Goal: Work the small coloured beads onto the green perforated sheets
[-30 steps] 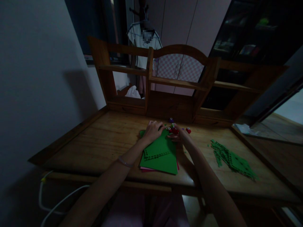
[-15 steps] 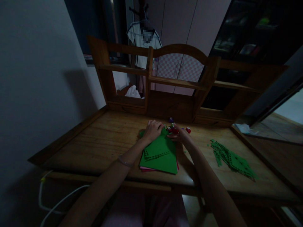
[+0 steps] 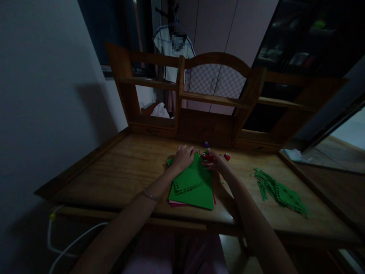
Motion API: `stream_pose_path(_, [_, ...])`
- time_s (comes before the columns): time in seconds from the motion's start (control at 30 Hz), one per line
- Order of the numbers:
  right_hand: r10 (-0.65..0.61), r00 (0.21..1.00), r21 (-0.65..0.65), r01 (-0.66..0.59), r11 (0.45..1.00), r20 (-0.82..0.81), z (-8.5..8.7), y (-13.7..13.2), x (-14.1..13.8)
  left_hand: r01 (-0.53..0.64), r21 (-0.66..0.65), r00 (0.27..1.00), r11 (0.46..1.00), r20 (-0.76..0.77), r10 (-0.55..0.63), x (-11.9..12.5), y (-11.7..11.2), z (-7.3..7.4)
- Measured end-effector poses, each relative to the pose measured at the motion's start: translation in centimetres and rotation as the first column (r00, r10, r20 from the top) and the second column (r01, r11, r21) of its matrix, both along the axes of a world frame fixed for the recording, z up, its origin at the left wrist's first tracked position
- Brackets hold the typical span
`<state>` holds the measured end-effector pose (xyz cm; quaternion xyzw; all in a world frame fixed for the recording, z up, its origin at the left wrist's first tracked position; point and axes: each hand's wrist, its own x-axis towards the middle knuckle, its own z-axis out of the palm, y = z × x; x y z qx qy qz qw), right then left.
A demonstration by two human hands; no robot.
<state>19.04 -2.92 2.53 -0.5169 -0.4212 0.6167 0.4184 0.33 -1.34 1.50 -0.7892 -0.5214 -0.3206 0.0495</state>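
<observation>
A green sheet of paper (image 3: 194,176) with a row of dark punched marks along its near edge lies turned on a stack of green, pink and red sheets (image 3: 192,199). My left hand (image 3: 184,156) lies over its far left part, with fingers bent and pressed together at the far edge. At the far right corner, my right hand (image 3: 218,161) is closed around a small red craft punch (image 3: 210,156), partly hidden by the fingers. Both sets of fingertips almost meet there. A purple punch (image 3: 206,144) and another red punch (image 3: 227,156) stand just beyond.
Cut green paper (image 3: 286,196) with holes and loose strips lies on the right of the wooden desk (image 3: 114,171). A wooden shelf unit (image 3: 205,123) closes off the desk's back. A white cable (image 3: 76,239) hangs at the front left.
Both hands stay in nearly the same place at the paper's far edge. The fingers of my right hand have shifted very slightly around the red punch.
</observation>
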Motion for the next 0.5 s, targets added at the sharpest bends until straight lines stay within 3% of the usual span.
stream_pose_path(0.5, [0.026,0.994,-0.024,-0.029,0.999,-0.106,0.69,-0.59,-0.23,-0.041,0.050,0.998,0.998,0.040,0.039,-0.05,-0.09,0.02])
